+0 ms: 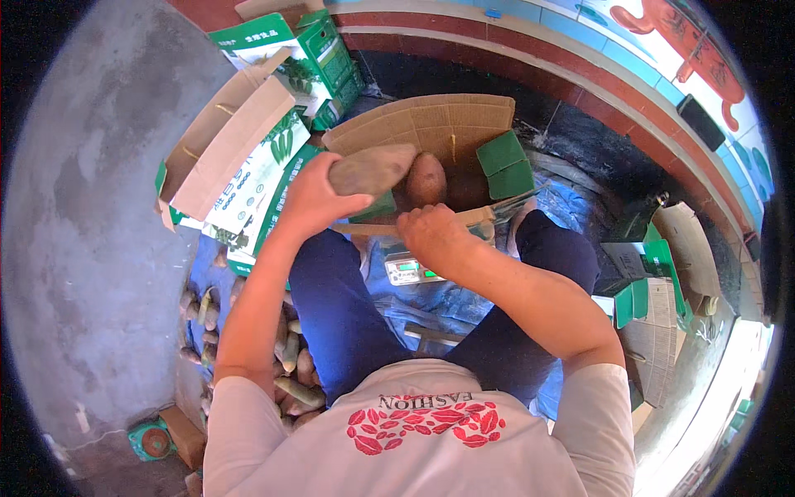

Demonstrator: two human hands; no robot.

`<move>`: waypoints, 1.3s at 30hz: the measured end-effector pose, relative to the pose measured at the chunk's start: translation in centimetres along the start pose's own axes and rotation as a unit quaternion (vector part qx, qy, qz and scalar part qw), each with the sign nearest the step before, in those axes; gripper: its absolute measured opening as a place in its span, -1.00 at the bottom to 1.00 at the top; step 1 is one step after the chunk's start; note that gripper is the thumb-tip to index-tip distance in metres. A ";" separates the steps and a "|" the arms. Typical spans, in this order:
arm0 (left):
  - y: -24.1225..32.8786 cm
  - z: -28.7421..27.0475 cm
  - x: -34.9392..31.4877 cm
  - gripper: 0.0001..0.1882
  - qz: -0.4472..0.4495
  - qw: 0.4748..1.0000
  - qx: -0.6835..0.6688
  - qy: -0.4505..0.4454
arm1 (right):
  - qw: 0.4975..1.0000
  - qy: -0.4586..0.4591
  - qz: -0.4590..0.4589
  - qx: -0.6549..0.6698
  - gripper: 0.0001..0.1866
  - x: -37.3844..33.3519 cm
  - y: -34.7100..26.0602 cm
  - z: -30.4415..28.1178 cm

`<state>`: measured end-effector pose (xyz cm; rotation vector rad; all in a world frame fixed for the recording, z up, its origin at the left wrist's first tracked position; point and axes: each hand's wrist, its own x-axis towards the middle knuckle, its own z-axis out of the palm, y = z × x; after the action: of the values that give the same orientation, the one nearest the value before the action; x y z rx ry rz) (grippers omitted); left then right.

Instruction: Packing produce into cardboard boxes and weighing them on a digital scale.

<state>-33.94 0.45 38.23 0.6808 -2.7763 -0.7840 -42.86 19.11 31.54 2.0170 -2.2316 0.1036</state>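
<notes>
In my left hand is a large, elongated, brownish-green root vegetable, held over the left part of an opened cardboard box. My fingers and thumb close around its left end. A rounder, reddish-brown root vegetable shows in the box, to the right of the held one. At the box's near edge, my right hand has its fingers curled over the cardboard rim. The box is between my knees, with a scale with a lit green display showing at its near side.
Green-and-white cartons stand at the left and back left. Several long, earthy root vegetables lie on the floor by my left leg. More opened cartons are at the right. Blue sheeting covers the floor, and a tiled wall runs behind.
</notes>
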 end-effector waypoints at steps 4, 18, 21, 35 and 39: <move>2.7 3.5 3.2 -0.26 0.016 0.994 0.056 -0.092 | 1.000 -0.019 0.004 0.004 -0.84 -0.1 0.0 0.0; -2.1 1.5 2.1 -0.56 0.052 0.990 -0.125 0.044 | 0.994 -0.052 0.009 0.092 -0.83 0.7 0.3 -0.8; -5.8 0.1 -0.4 -0.64 -0.017 0.982 -0.172 0.078 | 0.993 -0.067 0.016 0.094 -0.84 0.9 0.6 -0.2; -31.4 10.6 -23.3 -0.67 -0.309 0.950 0.002 -0.049 | 0.978 -0.076 0.003 0.194 -0.61 1.4 2.8 -0.2; -38.3 16.9 -32.2 -0.64 -0.322 0.926 0.143 -0.136 | 0.969 -0.119 0.006 0.216 -0.58 1.9 2.6 -1.4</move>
<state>4.09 -5.66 2.09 1.7198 -2.9510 -0.5986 -45.54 17.69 33.28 2.3381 -2.5458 0.4026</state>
